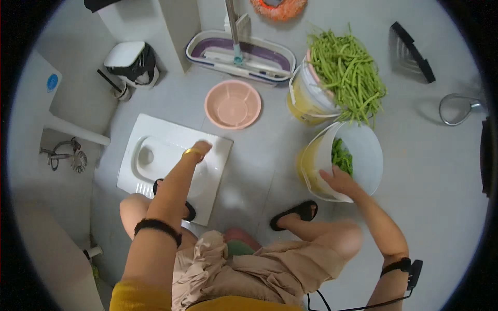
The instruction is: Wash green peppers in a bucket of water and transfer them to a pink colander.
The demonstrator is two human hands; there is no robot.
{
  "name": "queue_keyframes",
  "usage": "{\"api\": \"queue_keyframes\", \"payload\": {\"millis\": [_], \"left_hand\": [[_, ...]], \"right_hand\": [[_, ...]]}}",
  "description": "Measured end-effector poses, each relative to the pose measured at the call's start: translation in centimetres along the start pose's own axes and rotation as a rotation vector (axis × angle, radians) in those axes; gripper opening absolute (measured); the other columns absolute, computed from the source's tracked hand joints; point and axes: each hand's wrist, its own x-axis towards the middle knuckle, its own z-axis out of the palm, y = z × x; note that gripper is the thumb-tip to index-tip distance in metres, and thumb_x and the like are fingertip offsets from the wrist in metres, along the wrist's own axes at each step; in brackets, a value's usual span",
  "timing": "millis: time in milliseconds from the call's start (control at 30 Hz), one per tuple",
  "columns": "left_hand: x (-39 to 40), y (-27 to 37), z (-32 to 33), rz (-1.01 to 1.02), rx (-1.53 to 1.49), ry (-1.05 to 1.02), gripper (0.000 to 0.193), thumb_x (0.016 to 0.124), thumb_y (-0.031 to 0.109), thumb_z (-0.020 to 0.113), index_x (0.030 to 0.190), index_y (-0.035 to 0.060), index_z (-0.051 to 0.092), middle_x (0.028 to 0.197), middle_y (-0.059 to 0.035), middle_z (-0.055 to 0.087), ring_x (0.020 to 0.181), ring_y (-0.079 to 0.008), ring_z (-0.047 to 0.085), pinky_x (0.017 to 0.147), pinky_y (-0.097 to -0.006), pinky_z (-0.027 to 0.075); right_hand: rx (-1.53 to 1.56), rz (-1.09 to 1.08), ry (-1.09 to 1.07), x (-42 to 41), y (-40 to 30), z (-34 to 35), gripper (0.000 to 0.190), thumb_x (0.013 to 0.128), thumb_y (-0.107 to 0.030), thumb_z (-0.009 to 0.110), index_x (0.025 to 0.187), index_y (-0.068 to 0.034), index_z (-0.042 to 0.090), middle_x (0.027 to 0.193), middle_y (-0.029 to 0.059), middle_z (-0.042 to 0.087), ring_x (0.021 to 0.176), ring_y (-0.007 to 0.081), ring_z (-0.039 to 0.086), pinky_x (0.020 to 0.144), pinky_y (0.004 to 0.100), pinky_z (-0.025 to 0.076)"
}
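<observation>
Over the white squat toilet (218, 149), my left hand (199, 151) is held with its fingers turned away from the camera; whether it holds anything is hidden. My right hand (337, 179) reaches into the mouth of a white and yellow plastic bucket (366, 155), with its thumb spread. Short green bean pieces (342, 156) lie in that bucket, just beyond the fingers, and whether the fingertips touch them is unclear. Behind it, long green beans (346, 74) are heaped above a second white and yellow bucket (307, 95) and hang over its side.
A pink plastic basin (232, 105) sits on the tiled floor. Behind it are a purple and white mop bucket (280, 60) with a mop (236, 42). At the left stand a lidded bin (124, 54) and a toilet brush holder (122, 92). My sandalled feet flank the floor between toilet and bucket.
</observation>
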Motion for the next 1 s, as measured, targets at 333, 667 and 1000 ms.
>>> {"api": "queue_keyframes", "payload": {"millis": [333, 667, 1000], "left_hand": [[3.2, 9.7, 4.3, -0.215, -1.161, 0.102, 0.063, 0.084, 0.024, 0.058, 0.138, 0.0105, 0.028, 0.142, -0.0158, 0.025, 0.126, -0.0377, 0.032, 0.092, -0.0502, 0.045], [2.7, 8.0, 2.7, -0.247, -1.228, 0.166, 0.06, 0.084, 0.023, 0.057, 0.137, 0.012, 0.03, 0.14, -0.0133, 0.028, 0.12, -0.0343, 0.038, 0.091, -0.0534, 0.044], [11.8, 2.6, 3.2, -0.095, -1.01, 0.098, 0.064, 0.083, 0.024, 0.06, 0.137, 0.0099, 0.029, 0.142, -0.0146, 0.024, 0.122, -0.0367, 0.035, 0.086, -0.0466, 0.049]], "right_hand": [[0.075, 0.12, 0.21, -1.7, -1.2, 5.9, 0.028, 0.09, -0.029, 0.046, 0.09, -0.002, 0.053, 0.076, 0.0246, 0.059, 0.072, 0.0426, 0.058, 0.065, 0.0507, 0.044], [0.182, -0.16, 0.001, -7.3, -10.9, 9.9, 0.025, 0.09, -0.024, 0.047, 0.108, -0.007, 0.054, 0.072, 0.02, 0.059, 0.066, 0.0383, 0.059, 0.06, 0.0461, 0.046], [0.164, -0.646, 0.019, -10.3, -15.7, 12.6, 0.032, 0.084, -0.022, 0.057, 0.112, -0.008, 0.052, 0.076, 0.0133, 0.063, 0.062, 0.0306, 0.061, 0.055, 0.041, 0.049]]}}
